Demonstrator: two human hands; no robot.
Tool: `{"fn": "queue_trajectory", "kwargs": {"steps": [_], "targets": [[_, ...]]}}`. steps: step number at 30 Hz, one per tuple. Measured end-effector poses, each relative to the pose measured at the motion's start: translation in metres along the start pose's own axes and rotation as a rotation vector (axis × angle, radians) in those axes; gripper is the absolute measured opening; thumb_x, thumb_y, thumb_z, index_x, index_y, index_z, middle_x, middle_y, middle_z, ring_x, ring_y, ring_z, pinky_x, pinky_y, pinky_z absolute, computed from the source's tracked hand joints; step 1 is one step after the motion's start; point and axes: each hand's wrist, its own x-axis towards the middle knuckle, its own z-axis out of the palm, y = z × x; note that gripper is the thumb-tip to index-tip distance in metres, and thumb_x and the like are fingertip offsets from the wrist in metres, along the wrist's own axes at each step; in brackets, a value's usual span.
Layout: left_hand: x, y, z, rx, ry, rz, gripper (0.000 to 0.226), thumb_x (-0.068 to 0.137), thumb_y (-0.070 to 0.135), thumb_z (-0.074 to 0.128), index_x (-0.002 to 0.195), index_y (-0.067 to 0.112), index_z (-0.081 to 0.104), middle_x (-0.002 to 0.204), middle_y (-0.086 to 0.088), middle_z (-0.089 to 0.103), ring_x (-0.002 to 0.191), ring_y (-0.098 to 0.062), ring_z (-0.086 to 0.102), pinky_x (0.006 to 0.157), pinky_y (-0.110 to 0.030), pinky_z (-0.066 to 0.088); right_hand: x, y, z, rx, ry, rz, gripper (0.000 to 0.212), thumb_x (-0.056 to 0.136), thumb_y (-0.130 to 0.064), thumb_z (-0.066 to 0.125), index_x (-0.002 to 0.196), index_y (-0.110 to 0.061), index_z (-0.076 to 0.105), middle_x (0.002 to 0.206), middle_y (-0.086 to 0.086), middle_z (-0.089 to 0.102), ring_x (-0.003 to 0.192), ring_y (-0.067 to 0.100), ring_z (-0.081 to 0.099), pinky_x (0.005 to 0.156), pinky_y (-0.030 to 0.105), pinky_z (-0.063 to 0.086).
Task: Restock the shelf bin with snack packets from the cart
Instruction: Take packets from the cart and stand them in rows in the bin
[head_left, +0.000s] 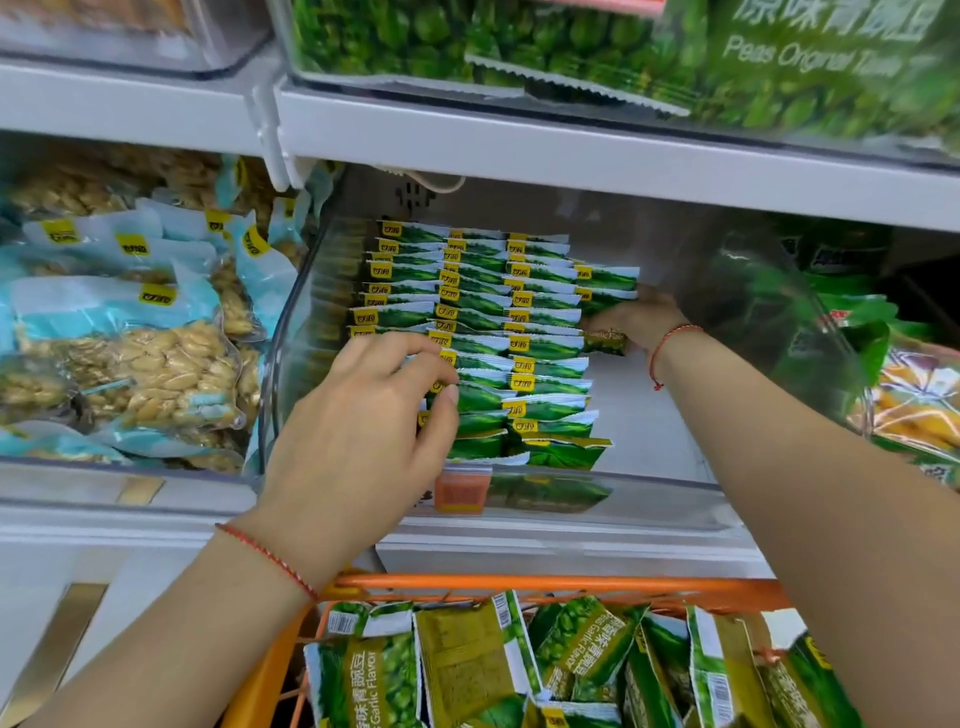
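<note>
Hands reach forward into a clear plastic shelf bin (649, 493) at chest height. Green snack packets (540, 343) stand upright in neat rows inside it, filling the space between the two hands. The left hand (363, 441) hovers over the nearest rows, fingers curled, with thumb and fingertips touching the top edges of the packets; whether it actually pinches one cannot be told. The right hand (639, 317) is farther back in the bin, grasping one green packet (605, 340) at the right end of the rows, beside bare bin floor. Each wrist wears a thin red string bracelet (267, 558). Below both forearms sits an orange cart (519, 584) holding a loose heap of matching green packets (467, 660). Left of the left hand, a neighbouring bin holds pale blue bags of nuts (135, 353).
</note>
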Motion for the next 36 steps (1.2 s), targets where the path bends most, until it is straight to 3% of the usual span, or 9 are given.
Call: {"fn": "queue_trajectory", "kwargs": {"steps": [3,8,10,14,19,24,30,33,36], "targets": [[0.000,0.001,0.000,0.002,0.005,0.005,0.032,0.090,0.033,0.042,0.094,0.018,0.070,0.109,0.005,0.063,0.105,-0.011,0.045,0.064,-0.025,0.045,-0.002,0.003,-0.003,0.152,0.084,0.003,0.051,0.075,0.005,0.074,0.122,0.000,0.055,0.118,0.008,0.060,0.107,0.017,0.056,0.077,0.013,0.047],[0.000,0.001,0.000,0.012,0.008,0.004,0.034,0.090,0.034,0.040,0.094,0.019,0.070,0.108,0.005,0.063,0.102,-0.009,0.045,0.062,-0.023,0.041,0.003,0.011,-0.004,0.116,0.184,-0.132,0.048,0.074,0.008,0.074,0.119,0.006,0.057,0.115,0.016,0.063,0.095,0.015,0.057,0.063,0.008,0.046],[0.000,0.001,0.001,0.014,0.007,0.006,0.034,0.090,0.034,0.040,0.094,0.019,0.070,0.108,0.006,0.063,0.101,-0.009,0.046,0.062,-0.022,0.042,0.007,0.011,0.001,0.111,0.194,-0.157,0.049,0.073,0.005,0.075,0.119,0.004,0.057,0.113,0.016,0.065,0.093,0.015,0.058,0.067,0.010,0.048],[0.000,0.001,0.000,0.014,0.011,0.011,0.035,0.090,0.034,0.039,0.094,0.019,0.070,0.107,0.005,0.064,0.099,-0.009,0.047,0.062,-0.022,0.040,0.011,0.014,0.009,0.056,0.187,-0.118,0.058,0.074,-0.010,0.079,0.125,-0.003,0.052,0.109,0.007,0.064,0.096,0.016,0.060,0.088,0.028,0.049],[0.000,0.001,0.000,0.028,0.011,0.015,0.035,0.090,0.035,0.039,0.094,0.019,0.070,0.106,0.005,0.063,0.097,-0.013,0.052,0.061,-0.022,0.041,0.003,0.015,0.002,-0.220,0.319,-0.125,0.046,0.073,-0.040,0.078,0.106,-0.011,0.068,0.105,0.006,0.070,0.099,0.022,0.064,0.073,0.023,0.043],[-0.001,0.004,-0.001,0.023,0.008,0.032,0.033,0.089,0.040,0.041,0.091,0.022,0.069,0.105,0.008,0.063,0.096,-0.012,0.052,0.056,-0.025,0.046,0.005,0.013,0.007,-0.248,0.296,-0.207,0.041,0.075,-0.028,0.079,0.109,-0.009,0.067,0.109,0.009,0.070,0.103,0.023,0.063,0.075,0.021,0.043],[-0.002,0.004,-0.002,0.030,-0.016,0.046,0.034,0.089,0.042,0.041,0.090,0.023,0.068,0.104,0.009,0.063,0.095,-0.014,0.057,0.055,-0.028,0.050,0.005,0.015,0.006,-0.177,0.286,-0.246,0.043,0.074,-0.016,0.079,0.113,-0.009,0.063,0.108,0.010,0.069,0.102,0.025,0.064,0.086,0.035,0.052],[-0.001,0.004,-0.002,0.032,-0.017,0.043,0.034,0.089,0.041,0.040,0.091,0.022,0.069,0.104,0.008,0.063,0.094,-0.015,0.058,0.054,-0.028,0.050,0.005,0.015,0.006,-0.049,0.254,-0.185,0.034,0.075,-0.005,0.075,0.108,-0.006,0.066,0.105,0.009,0.070,0.098,0.021,0.064,0.075,0.024,0.048],[-0.002,0.004,-0.002,0.043,-0.014,0.039,0.034,0.090,0.040,0.040,0.091,0.022,0.069,0.103,0.009,0.063,0.093,-0.014,0.057,0.054,-0.026,0.047,0.006,0.016,0.007,-0.109,0.137,-0.093,0.012,0.076,-0.004,0.072,0.086,-0.009,0.066,0.093,0.007,0.064,0.088,0.018,0.057,0.068,0.022,0.041]]}}
